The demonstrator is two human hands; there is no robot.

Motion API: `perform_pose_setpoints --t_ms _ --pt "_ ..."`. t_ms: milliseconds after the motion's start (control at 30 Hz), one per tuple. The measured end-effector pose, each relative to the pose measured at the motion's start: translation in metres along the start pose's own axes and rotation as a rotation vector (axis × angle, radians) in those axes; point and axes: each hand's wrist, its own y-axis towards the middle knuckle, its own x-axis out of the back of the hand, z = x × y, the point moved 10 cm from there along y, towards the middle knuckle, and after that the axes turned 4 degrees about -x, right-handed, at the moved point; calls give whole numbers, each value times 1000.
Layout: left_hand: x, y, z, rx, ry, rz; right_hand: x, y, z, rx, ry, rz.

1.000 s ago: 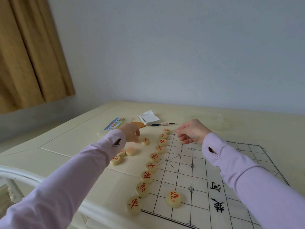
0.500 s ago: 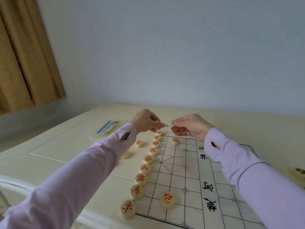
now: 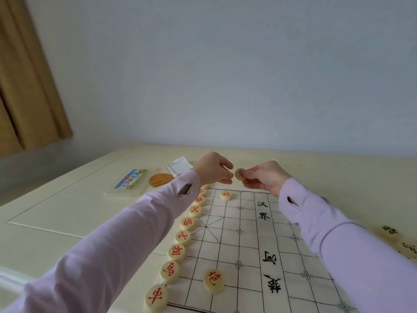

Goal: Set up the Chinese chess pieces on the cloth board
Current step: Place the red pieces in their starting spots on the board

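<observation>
Right hand (image 3: 264,177) pinches a round cream piece (image 3: 239,173), red-marked; left hand (image 3: 213,169) loosely curled, empty.

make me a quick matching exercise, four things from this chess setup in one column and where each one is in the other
Things:
1. raised piece
2. near cannon piece
3. spiral notepad
4. black-lettered piece

Places:
A. on the table beyond the board's far left corner
B. held in the right hand
C. off the board's right edge
D. on the cloth board, one column inside the red row

Pairs: 1-B, 2-D, 3-A, 4-C
</observation>
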Motion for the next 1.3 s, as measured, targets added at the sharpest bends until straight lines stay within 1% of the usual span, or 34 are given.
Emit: perform_pose_setpoints --t_ms 133,267,367,467,600,767,867,900,967,1067,1133,1200,1300 --pt "8 6 14 41 74 -57 13 17 -22 -110 -71 -96" --pt "13 9 25 66 56 -67 14 35 -32 -159 -191 -131" --pt "16 9 31 81 37 -73 16 44 -40 -189 -219 -170" --pt "16 8 34 93 33 -64 20 54 -49 -193 -292 -209" --pt "15 5 38 99 32 -49 14 54 -54 -212 -229 -193" --pt "19 1 42 116 47 -43 14 61 -56 -194 -262 -209" --pt "20 -3 42 121 60 -41 22 62 -53 -152 -407 -316" --pt "22 -4 42 119 71 -41 22 62 -53 -146 -434 -324" --pt "28 -7 44 116 99 -46 20 58 -49 -133 -414 -334" --pt "44 -13 50 134 125 -74 24 35 -34 -111 -363 -394" --pt "57 -18 59 170 176 -87 25 28 -29 -99 -314 -408" --pt "65 -27 69 228 287 -49 21 24 -24 -78 -257 -391" --pt "65 -50 84 339 534 123 7 18 -12 -42 -216 -328"
